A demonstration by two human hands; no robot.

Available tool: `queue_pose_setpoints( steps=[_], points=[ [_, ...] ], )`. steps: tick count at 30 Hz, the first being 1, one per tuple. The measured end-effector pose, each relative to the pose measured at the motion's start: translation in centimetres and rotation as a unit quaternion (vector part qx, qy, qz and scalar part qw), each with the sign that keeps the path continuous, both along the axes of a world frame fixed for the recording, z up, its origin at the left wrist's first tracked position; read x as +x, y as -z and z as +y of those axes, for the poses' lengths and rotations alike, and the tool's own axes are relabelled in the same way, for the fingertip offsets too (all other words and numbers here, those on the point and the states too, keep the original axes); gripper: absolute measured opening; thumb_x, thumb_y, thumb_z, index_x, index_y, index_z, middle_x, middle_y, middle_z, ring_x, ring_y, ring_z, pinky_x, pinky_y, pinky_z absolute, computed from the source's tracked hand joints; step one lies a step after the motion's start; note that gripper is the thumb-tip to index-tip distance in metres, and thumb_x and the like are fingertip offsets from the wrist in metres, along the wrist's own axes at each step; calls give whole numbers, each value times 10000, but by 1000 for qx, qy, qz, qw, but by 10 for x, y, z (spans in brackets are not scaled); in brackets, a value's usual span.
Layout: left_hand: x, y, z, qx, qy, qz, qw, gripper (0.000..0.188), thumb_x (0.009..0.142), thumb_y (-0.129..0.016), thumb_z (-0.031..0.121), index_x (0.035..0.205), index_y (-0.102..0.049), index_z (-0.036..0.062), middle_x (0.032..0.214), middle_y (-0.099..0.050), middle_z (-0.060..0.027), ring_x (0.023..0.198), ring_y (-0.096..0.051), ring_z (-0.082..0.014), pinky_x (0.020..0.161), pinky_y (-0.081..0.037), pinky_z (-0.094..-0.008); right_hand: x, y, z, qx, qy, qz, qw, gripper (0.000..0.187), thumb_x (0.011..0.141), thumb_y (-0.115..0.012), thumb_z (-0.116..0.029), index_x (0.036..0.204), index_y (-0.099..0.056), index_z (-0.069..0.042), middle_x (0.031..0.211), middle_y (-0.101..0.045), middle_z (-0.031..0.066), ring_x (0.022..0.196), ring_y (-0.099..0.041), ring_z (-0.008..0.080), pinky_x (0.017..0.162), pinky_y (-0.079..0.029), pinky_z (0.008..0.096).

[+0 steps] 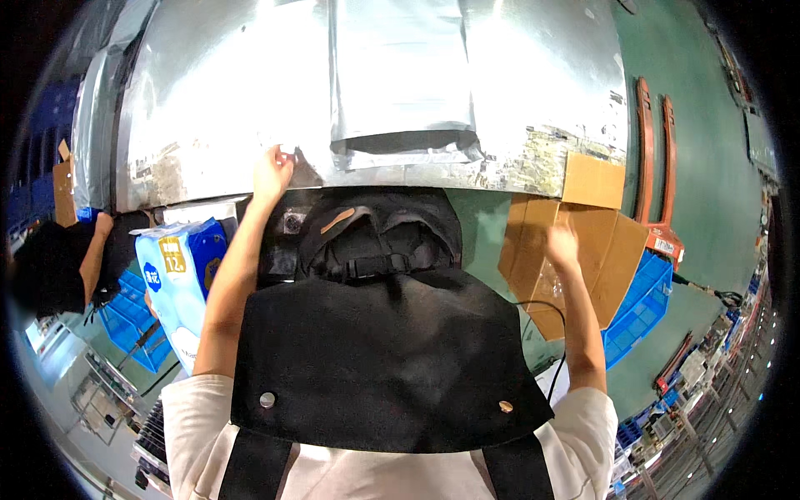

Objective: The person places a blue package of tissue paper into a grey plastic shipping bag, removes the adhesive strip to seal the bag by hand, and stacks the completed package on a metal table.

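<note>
A grey plastic bag (402,75) lies flat on the metal tabletop (225,108), its dark mouth facing me. Left of that mouth, at the table's front edge, is my left hand (273,172). Its fingers are drawn together near the tabletop, and I cannot make out whether anything small is between them. Out to the right, my right hand (562,243) hangs over a cardboard box (612,254) with raised flaps. The fingers there are curled, and what they may hold is hidden. Some clear plastic shows in the box below that hand.
A blue-and-white package (171,267) stands by my left forearm. Beyond it another person's arm (93,254) reaches toward a grey bag (93,142). Blue crates (640,304) sit under the cardboard box. An orange pallet jack (657,167) stands on the green floor at the right.
</note>
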State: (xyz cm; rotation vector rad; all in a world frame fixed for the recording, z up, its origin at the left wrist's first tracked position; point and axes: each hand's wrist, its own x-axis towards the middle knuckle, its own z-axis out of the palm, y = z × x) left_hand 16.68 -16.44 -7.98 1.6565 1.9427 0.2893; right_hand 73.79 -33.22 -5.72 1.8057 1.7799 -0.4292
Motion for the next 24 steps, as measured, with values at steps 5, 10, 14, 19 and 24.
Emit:
queue_pose_setpoints(
  steps=[5,10,14,19,24],
  points=[
    [63,-37,75,166,410,188,877,545,738,-466,1,1266,-362,82,1353,-282,-143,1213,-328,-312,988,-313,-391,-143,-41,199,369,-179,239,880,413,734,-499,-24,1145,-463,-60,1109,-509,174,1083,-445,308,913,-362,422],
    [78,-29,74,233,614,192,729,243,770,-470,136,989,-528,46,1274,-412,-149,1259,-286,-256,1045,-245,-363,-139,-32,228,242,-492,186,815,346,711,-510,-19,1052,-519,-76,1099,-538,118,1218,-349,250,979,-273,491],
    [56,-27,93,133,545,107,821,197,697,-526,54,891,-524,23,1146,-504,-159,1172,-394,-289,1021,-282,-382,-104,-40,240,180,-326,227,900,244,683,-554,-18,919,-577,-72,1038,-571,60,1230,-343,222,904,-325,529],
    [67,-74,183,17,414,6,910,194,624,-521,-80,796,-544,6,913,-568,-163,910,-538,-325,840,-431,-374,-97,-58,330,192,-157,307,919,124,646,-609,-84,769,-612,-78,772,-602,60,1064,-478,235,833,-384,452],
    [91,-44,279,-151,253,-92,951,207,713,-565,71,899,-580,-19,860,-588,-170,847,-566,-270,774,-452,-354,-139,-57,438,-22,-38,223,974,170,701,-576,-222,772,-614,-73,891,-581,140,931,-520,276,788,-421,419]
  ],
)
